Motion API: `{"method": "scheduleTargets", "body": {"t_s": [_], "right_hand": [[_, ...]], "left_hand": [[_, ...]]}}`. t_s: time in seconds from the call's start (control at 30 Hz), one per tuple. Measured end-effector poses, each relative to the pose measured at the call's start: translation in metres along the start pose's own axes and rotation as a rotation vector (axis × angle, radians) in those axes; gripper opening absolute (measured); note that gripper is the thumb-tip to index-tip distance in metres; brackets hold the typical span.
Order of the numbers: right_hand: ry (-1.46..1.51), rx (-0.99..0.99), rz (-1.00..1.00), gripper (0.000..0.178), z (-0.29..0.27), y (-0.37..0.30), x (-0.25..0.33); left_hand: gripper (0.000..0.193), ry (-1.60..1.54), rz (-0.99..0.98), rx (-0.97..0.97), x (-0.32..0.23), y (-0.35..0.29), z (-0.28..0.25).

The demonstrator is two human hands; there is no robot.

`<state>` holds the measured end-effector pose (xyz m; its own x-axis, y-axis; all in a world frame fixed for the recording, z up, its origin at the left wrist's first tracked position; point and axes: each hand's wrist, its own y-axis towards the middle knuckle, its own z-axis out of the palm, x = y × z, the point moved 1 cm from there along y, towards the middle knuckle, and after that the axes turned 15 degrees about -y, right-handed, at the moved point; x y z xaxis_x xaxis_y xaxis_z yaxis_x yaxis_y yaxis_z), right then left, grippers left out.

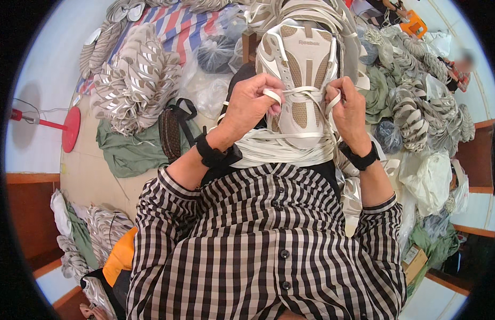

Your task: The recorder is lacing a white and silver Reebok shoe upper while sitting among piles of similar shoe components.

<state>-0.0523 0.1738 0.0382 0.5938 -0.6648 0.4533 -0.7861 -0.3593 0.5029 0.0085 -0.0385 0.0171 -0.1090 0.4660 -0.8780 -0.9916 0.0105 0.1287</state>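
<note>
floor [93, 176] pale, crowded on all sides. checked shirt front [268, 245] fills the lower middle, blocking view of the lap and whatever carries the work. striped blue-red-white sheet [178, 29] spread at upper left, partly buried. big heap of grey-and-white shoe uppers [135, 80] sits on it, left of the hands; second run of the same uppers [418, 101] along the right, mixed with clear plastic bags [431, 178] and green cloth. another green cloth [127, 152] lies on the floor below the left heap. red fan base [71, 128] with its pole at far left, well apart from the work. dark woven bag [170, 133] with black strap just beside the left forearm. small orange stool [415, 24] at top right.

centre: white and beige shoe upper [300, 69] stands upright in front of the chest, toe end up, a stack of similar uppers behind it. loose bundle of white laces [279, 146] lies across below it, hiding its lower edge.

left hand [252, 104] curled, thumb and fingers pinched on a white lace [303, 96] at the left eyelets. right hand [348, 109] likewise closed, pinching the lace's other end at the right eyelets. black wrist straps on both wrists.
</note>
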Motion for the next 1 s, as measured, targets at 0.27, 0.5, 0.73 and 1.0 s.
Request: {"method": "scheduleTargets", "body": {"t_s": [0.27,0.5,0.73,1.0], "right_hand": [[0.004,0.018,0.014,0.008,0.003,-0.009,-0.002],[0.052,0.010,0.020,0.007,0.002,-0.010,-0.001],[0.056,-0.002,0.011,0.007,0.004,-0.007,-0.002],[0.023,0.025,0.037,0.008,0.003,-0.008,-0.003]], "left_hand": [[0.010,0.041,0.007,-0.015,0.005,-0.007,0.000],[0.010,0.233,0.248,-0.093,0.010,-0.008,0.005],[0.008,0.603,0.442,-0.101,0.006,-0.007,0.009],[0.017,0.713,0.579,-0.053,0.002,-0.006,0.017]]}}
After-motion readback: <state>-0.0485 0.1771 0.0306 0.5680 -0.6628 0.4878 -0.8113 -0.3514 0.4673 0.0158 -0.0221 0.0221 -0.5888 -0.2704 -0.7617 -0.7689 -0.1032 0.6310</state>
